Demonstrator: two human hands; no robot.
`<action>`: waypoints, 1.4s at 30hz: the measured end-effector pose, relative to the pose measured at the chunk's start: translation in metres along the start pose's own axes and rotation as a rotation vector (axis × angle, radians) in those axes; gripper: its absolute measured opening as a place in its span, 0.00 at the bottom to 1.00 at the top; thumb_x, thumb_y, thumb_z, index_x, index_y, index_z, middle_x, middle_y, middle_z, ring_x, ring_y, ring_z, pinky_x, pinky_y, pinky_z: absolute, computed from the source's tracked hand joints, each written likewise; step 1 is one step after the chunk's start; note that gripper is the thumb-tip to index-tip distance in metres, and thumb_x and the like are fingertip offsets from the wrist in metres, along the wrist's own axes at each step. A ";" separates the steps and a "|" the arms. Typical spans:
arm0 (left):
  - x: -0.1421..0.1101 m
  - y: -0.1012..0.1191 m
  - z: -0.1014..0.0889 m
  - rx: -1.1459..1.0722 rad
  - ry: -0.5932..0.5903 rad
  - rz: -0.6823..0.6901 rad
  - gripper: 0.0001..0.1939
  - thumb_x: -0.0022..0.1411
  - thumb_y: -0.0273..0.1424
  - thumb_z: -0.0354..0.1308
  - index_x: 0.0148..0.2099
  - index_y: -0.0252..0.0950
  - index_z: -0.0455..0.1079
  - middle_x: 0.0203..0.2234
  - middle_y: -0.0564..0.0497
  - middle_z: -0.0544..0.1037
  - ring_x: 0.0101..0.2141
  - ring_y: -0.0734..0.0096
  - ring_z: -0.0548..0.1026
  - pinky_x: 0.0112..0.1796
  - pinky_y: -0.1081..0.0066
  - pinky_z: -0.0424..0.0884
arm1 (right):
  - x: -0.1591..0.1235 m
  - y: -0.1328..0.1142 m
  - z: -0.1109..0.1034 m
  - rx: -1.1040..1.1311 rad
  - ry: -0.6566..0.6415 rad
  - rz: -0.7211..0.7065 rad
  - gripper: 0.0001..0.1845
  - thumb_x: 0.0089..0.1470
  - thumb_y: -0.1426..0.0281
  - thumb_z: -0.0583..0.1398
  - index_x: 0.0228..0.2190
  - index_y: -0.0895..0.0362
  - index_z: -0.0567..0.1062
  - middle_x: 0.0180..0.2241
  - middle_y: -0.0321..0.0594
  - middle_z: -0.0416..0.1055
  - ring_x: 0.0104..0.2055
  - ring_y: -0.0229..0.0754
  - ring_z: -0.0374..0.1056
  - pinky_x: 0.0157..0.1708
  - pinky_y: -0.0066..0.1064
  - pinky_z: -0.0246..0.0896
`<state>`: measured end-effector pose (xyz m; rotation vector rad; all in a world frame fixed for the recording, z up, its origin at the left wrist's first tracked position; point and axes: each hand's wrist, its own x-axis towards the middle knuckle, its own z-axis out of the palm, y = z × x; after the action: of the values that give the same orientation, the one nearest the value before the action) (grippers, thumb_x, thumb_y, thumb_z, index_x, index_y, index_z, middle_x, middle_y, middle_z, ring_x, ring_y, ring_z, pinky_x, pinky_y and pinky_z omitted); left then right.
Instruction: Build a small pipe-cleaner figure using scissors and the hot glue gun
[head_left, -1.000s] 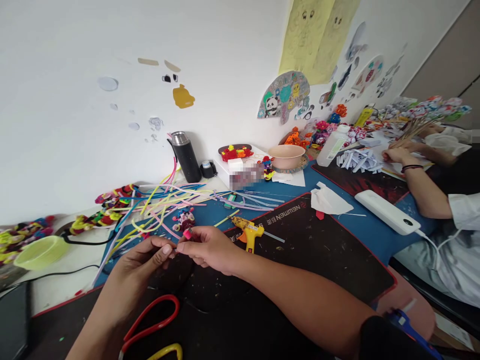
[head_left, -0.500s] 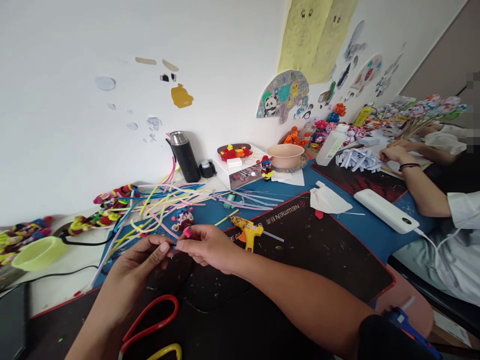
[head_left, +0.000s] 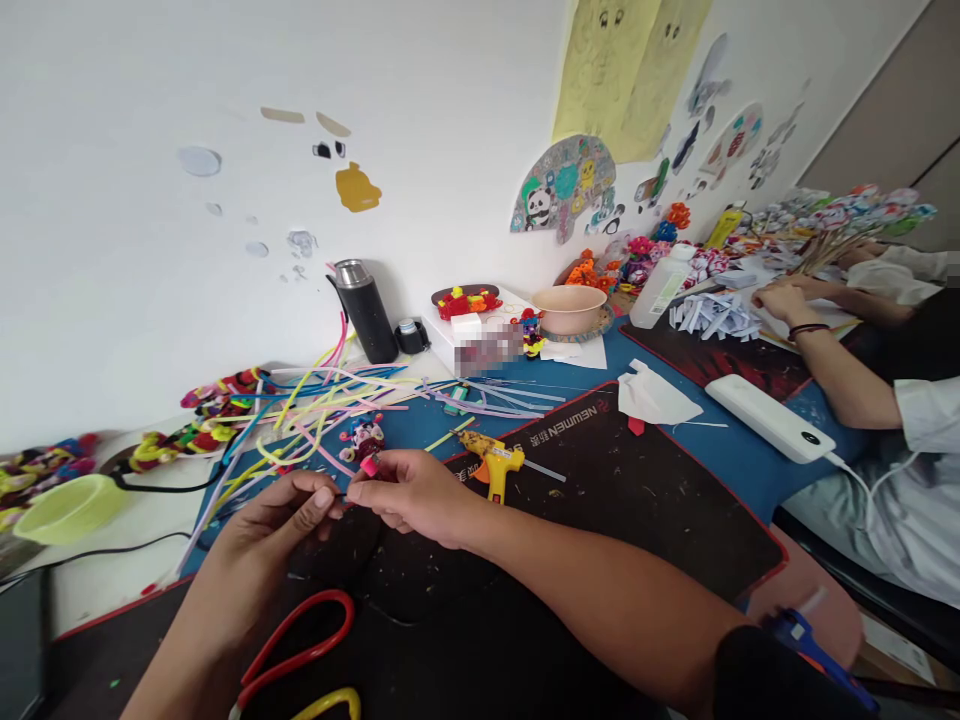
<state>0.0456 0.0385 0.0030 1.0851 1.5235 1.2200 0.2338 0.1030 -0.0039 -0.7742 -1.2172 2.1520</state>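
My left hand (head_left: 274, 525) is closed, thumb and index finger pinching one end of a thin dark strand (head_left: 343, 496) too small to identify. Facing it, my right hand (head_left: 416, 497) pinches the strand's other end. A small pink piece (head_left: 370, 465) shows at the right index finger; whether it joins the strand is hidden. Just beyond the fingers stands a small fuzzy figure (head_left: 367, 434), partly covered by them. Below my hands lie scissors (head_left: 341, 620) with red and yellow handles. A yellow glue gun (head_left: 495, 465) rests right of my right hand.
Loose pipe cleaners (head_left: 315, 400) spread behind my hands. Further back stand a black thermos (head_left: 367, 315), a white box (head_left: 442, 335) and a pink bowl (head_left: 570, 310). A white power bank (head_left: 769, 420) lies right, near a co-worker's arm (head_left: 847, 375). A green basket (head_left: 71, 510) sits left.
The view has shifted slightly. Both hands keep their pinch near the same spot, the fingertips only a little displaced. Nothing is visibly let go.
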 end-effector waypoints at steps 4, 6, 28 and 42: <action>-0.001 0.002 0.001 0.000 0.001 -0.005 0.27 0.45 0.59 0.80 0.31 0.41 0.81 0.27 0.52 0.79 0.29 0.68 0.72 0.30 0.74 0.72 | 0.000 0.000 0.000 0.012 -0.002 -0.006 0.21 0.53 0.59 0.77 0.32 0.55 0.73 0.18 0.21 0.56 0.19 0.30 0.45 0.21 0.29 0.35; -0.001 0.003 0.001 0.006 0.000 -0.008 0.28 0.45 0.59 0.79 0.32 0.41 0.82 0.27 0.51 0.79 0.29 0.68 0.72 0.30 0.73 0.72 | 0.000 0.001 0.000 0.019 -0.008 -0.017 0.21 0.52 0.59 0.77 0.32 0.55 0.73 0.18 0.21 0.55 0.19 0.31 0.44 0.21 0.29 0.35; -0.003 0.011 0.006 0.039 0.011 -0.020 0.29 0.43 0.60 0.79 0.30 0.40 0.81 0.25 0.51 0.79 0.29 0.64 0.72 0.29 0.69 0.72 | 0.001 0.002 -0.001 -0.002 -0.006 -0.017 0.20 0.55 0.59 0.76 0.32 0.55 0.73 0.18 0.21 0.56 0.20 0.31 0.45 0.22 0.29 0.36; -0.003 0.008 0.004 -0.116 0.075 -0.088 0.31 0.35 0.58 0.83 0.35 0.42 0.86 0.26 0.51 0.80 0.27 0.70 0.72 0.27 0.74 0.71 | 0.002 0.002 -0.001 -0.007 0.009 -0.033 0.17 0.56 0.63 0.74 0.33 0.55 0.73 0.17 0.21 0.56 0.19 0.31 0.46 0.20 0.29 0.37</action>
<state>0.0509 0.0371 0.0105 0.8962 1.5207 1.2841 0.2331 0.1041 -0.0064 -0.7607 -1.2258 2.1166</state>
